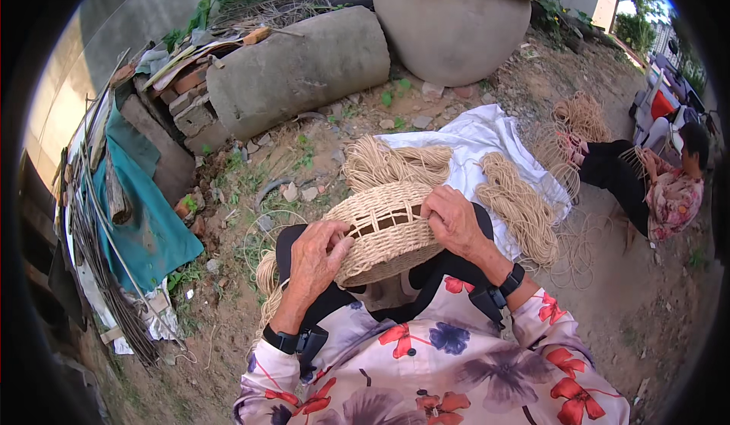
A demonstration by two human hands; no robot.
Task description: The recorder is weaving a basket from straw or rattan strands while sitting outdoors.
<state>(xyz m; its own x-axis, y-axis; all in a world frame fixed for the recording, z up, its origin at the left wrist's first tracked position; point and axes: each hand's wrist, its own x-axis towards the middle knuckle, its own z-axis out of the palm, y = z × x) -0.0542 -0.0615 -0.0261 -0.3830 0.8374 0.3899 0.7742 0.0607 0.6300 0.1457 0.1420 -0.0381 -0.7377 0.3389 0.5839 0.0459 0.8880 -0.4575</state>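
Note:
A pale woven basket (389, 244) lies tilted across my lap, between my knees. Around its side runs an open band crossed by bare upright strands, with tight weave above and below. My left hand (319, 252) grips the basket's left end, its fingers curled at the open band and the thumb along the weave. At the right end my right hand (454, 220) is closed on the edge, fingertips pinching where the band ends. Whether a loose strand is between those fingertips I cannot tell. Just beyond the basket lies a thick bundle of tan cord (391, 165).
A white sheet (471, 140) on the ground carries another cord bundle (518, 210). More cord (268, 279) lies by my left leg. A seated person (673, 189) works with cord at the right. Behind stand a concrete pipe (300, 71) and a large round jar (452, 30).

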